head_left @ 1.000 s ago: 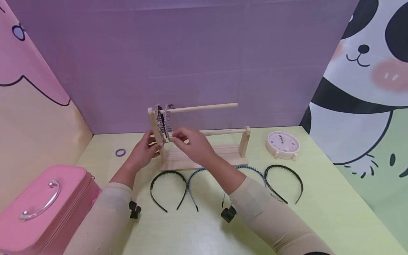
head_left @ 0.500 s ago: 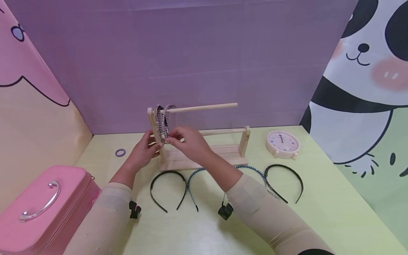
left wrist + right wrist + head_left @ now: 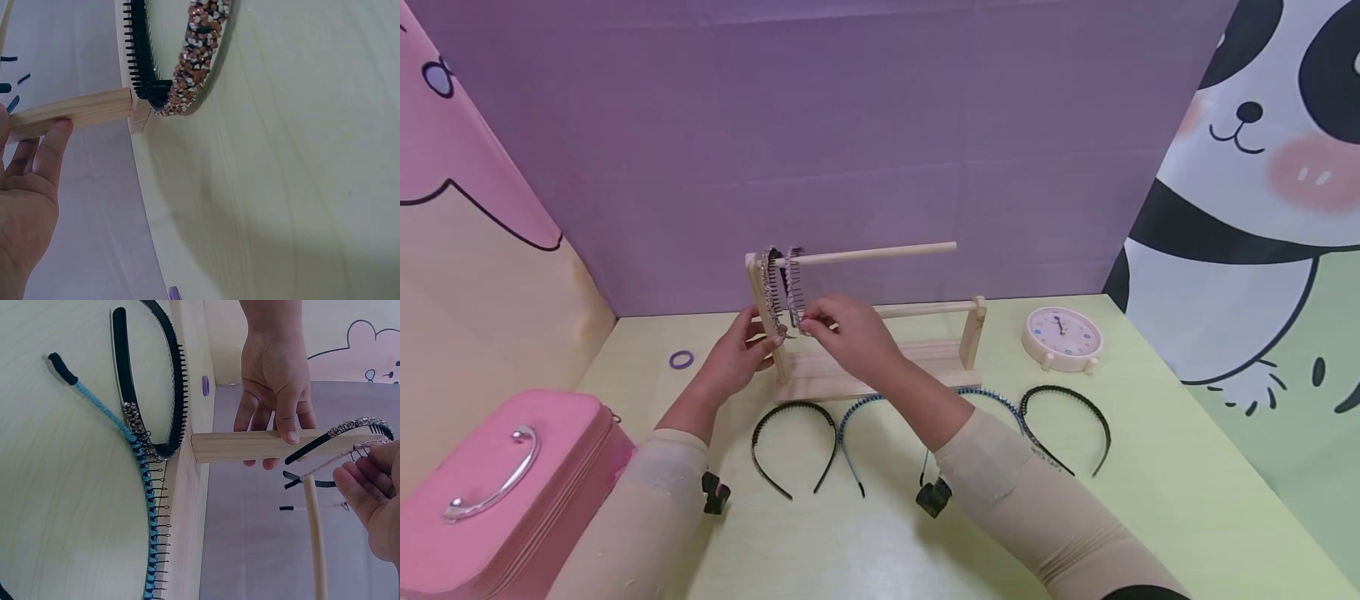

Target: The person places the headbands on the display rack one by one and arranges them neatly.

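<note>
My left hand (image 3: 741, 354) grips the left upright post (image 3: 228, 447) of a wooden rack, thumb on one face and fingers on the other. Two toothed, beaded headbands hang on the rack's top rod (image 3: 880, 252) near that post. The one against the post (image 3: 770, 287) is dark with glittery beads. Just right of it hangs a pinkish headband (image 3: 794, 287), and my right hand (image 3: 853, 337) pinches its lower end between thumb and fingers. In the right wrist view, the right hand (image 3: 378, 500) partly covers this band.
Black toothed headbands (image 3: 795, 406) and blue ones (image 3: 988, 396) lie before the rack, partly behind the right forearm. A pink clock (image 3: 1063, 337) stands right, a purple ring (image 3: 681, 359) left. A pink case (image 3: 512, 492) fills the front left.
My right hand shifted slightly left with the pinkish headband, then back right; the band turned and now hangs more apart from the other. The left hand stays on the post.
</note>
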`<state>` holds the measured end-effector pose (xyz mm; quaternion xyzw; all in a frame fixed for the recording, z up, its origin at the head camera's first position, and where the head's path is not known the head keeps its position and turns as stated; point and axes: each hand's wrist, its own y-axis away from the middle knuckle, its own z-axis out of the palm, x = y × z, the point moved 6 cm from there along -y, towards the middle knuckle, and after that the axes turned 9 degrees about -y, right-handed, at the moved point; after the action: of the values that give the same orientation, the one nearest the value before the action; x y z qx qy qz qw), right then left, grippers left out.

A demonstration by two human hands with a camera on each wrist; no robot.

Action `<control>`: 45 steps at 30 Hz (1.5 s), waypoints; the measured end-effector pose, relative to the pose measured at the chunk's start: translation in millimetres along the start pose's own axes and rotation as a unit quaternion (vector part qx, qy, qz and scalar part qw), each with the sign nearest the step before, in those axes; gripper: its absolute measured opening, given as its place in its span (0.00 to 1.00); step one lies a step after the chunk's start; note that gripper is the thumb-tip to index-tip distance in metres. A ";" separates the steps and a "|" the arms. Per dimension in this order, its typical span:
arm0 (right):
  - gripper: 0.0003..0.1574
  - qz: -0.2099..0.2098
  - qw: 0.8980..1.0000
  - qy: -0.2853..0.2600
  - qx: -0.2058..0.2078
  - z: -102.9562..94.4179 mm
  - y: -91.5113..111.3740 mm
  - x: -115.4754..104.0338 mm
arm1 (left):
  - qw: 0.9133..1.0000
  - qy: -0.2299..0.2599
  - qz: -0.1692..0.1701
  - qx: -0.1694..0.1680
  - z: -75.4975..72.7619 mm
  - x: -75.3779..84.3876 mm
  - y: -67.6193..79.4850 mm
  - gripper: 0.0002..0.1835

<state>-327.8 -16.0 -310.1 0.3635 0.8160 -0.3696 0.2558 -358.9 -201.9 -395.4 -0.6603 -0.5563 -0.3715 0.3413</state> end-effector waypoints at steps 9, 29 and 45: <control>0.12 0.012 1.000 0.013 -0.004 -5.0 7.3 1.8 | 1.000 -0.008 -0.003 -0.003 2.1 -1.5 -1.6 0.34; 0.15 0.080 0.992 0.101 -0.005 -91.3 64.6 55.9 | 1.000 -0.015 -0.002 -0.001 2.8 -1.8 -0.2 0.34; 0.21 0.183 0.963 0.191 -0.052 -149.9 117.7 128.6 | 1.000 -0.017 0.001 0.003 3.2 0.2 6.0 0.32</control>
<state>-335.8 208.7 -358.0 0.5567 0.7872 -0.1971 0.1775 -352.6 -199.9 -397.1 -0.6660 -0.5626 -0.3582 0.3341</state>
